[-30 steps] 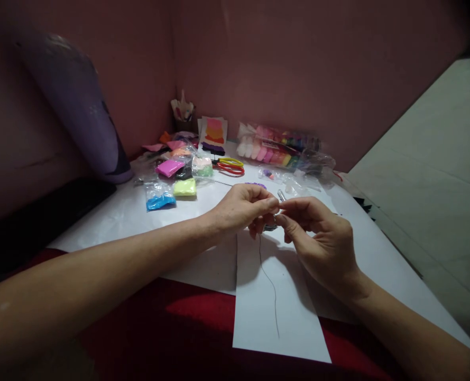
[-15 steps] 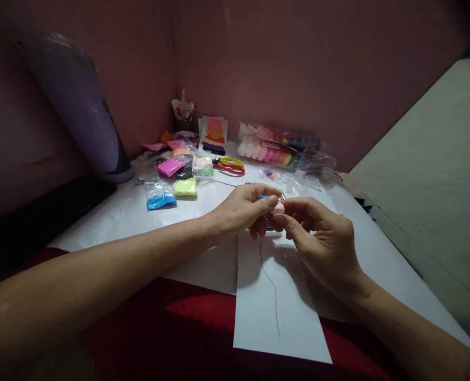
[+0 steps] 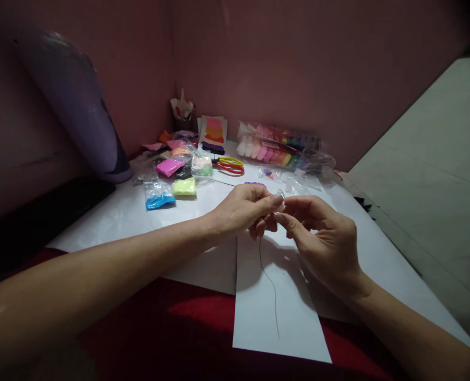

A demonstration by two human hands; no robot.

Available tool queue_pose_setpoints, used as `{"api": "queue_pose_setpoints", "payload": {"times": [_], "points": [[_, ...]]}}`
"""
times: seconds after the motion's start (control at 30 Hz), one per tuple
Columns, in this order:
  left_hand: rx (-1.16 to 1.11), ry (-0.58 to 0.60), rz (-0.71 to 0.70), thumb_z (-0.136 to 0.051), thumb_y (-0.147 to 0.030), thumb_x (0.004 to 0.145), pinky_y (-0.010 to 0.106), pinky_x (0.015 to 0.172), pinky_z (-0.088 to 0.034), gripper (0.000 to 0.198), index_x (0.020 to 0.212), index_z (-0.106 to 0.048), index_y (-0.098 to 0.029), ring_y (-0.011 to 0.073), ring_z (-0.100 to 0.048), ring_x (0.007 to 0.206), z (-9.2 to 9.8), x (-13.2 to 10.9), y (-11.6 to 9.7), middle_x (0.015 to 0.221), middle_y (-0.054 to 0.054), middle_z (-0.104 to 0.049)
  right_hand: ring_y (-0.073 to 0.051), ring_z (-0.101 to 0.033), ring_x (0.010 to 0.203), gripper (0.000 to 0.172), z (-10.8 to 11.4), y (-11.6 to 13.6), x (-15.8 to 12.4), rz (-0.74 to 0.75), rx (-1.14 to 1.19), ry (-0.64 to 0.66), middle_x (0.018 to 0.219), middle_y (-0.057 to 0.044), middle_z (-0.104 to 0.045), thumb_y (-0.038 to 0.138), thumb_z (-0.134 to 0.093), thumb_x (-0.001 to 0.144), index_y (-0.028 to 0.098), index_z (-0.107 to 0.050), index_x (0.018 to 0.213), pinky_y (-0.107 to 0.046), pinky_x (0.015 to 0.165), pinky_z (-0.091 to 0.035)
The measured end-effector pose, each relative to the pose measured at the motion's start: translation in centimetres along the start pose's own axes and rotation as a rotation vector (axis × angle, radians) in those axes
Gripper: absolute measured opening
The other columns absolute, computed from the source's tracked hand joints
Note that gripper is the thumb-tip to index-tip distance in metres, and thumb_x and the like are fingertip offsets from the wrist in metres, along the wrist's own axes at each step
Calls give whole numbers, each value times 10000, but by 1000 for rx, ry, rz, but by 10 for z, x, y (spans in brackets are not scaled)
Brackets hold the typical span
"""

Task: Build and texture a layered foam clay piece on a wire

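Note:
A small pale pink lump of what looks like soft clay (image 3: 279, 209) is pinched between my two hands, mostly covered by the fingers. My left hand (image 3: 247, 209) is closed, its thumb pressed over the lump from the left. From the right, thumb and forefinger of my right hand (image 3: 325, 235) close on the same lump, the other fingers curled behind. Below them lies a white paper sheet (image 3: 258, 317) with a thin dark wavy line (image 3: 275, 291) running down it. Something purple (image 3: 254, 184) shows just behind my left hand.
Bagged clay packets, among them blue (image 3: 160, 201), yellow (image 3: 184, 187) and pink (image 3: 170, 168), lie at the left. Scissors (image 3: 230, 165) rest behind them. A large bag of colourful clay (image 3: 274, 145) stands by the wall, near a pen cup (image 3: 183, 114) and a painted card (image 3: 213, 135).
My fingers have shifted slightly around the pink lump, and less of it shows. A bit of blue by my left thumb is no longer visible. The surroundings stay put.

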State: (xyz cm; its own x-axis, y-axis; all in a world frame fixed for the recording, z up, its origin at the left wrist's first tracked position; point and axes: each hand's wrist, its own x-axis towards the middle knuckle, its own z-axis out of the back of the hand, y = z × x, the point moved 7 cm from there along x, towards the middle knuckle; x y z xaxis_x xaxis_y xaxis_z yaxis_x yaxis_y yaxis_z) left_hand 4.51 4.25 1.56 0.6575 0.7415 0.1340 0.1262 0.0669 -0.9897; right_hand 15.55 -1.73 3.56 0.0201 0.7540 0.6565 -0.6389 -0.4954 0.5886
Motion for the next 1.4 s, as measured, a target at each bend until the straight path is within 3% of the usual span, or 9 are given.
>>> {"api": "queue_pose_setpoints", "payload": {"times": [0.13,0.37,0.57,0.93,1.07,1.23,1.4], "points": [[3,-45,19,-527,-399,919,175,398,-384,329,718,-528,-139,57,-482,380,3,1,2,544,-9,-578,-138,-656,611,279,2,1,0,9,2,-22,727,24,-691,203,-726,794,227,-626,1053,-253,499,-487],[44,2,17,-569,-634,800,176,399,-391,535,716,-602,-107,63,-489,409,2,2,5,549,16,-584,-99,-568,529,76,-2,0,1,-2,3,29,733,26,-675,245,-669,856,223,-673,929,-254,509,-476],[70,-14,28,-672,-609,726,181,400,-384,496,731,-568,-124,61,-472,415,2,1,3,565,-1,-586,-99,-549,530,72,1,0,1,22,-27,4,731,26,-665,232,-675,842,218,-674,913,-250,505,-458],[38,14,1,-565,-630,802,182,415,-389,519,708,-585,-119,68,-495,427,1,1,4,556,7,-575,-116,-618,583,281,-3,0,1,52,-34,45,709,29,-687,199,-692,827,211,-662,1106,-250,520,-462],[71,33,14,-561,-678,771,190,412,-393,574,749,-624,-107,76,-500,430,-1,0,5,563,17,-584,-110,-623,600,162,-5,-1,1,25,41,74,753,27,-696,196,-659,859,227,-678,1017,-249,538,-471],[81,-24,36,-600,-665,750,185,404,-378,549,775,-621,-117,65,-477,424,2,0,4,568,1,-577,-86,-549,542,24,-4,0,1,11,4,50,701,44,-666,226,-665,861,221,-671,884,-240,536,-452],[64,19,9,-689,-601,708,195,427,-385,497,700,-572,-118,60,-483,426,1,1,2,566,1,-580,-85,-553,547,30,-3,4,2,37,0,60,686,45,-672,214,-665,860,222,-691,849,-235,548,-458]]}}
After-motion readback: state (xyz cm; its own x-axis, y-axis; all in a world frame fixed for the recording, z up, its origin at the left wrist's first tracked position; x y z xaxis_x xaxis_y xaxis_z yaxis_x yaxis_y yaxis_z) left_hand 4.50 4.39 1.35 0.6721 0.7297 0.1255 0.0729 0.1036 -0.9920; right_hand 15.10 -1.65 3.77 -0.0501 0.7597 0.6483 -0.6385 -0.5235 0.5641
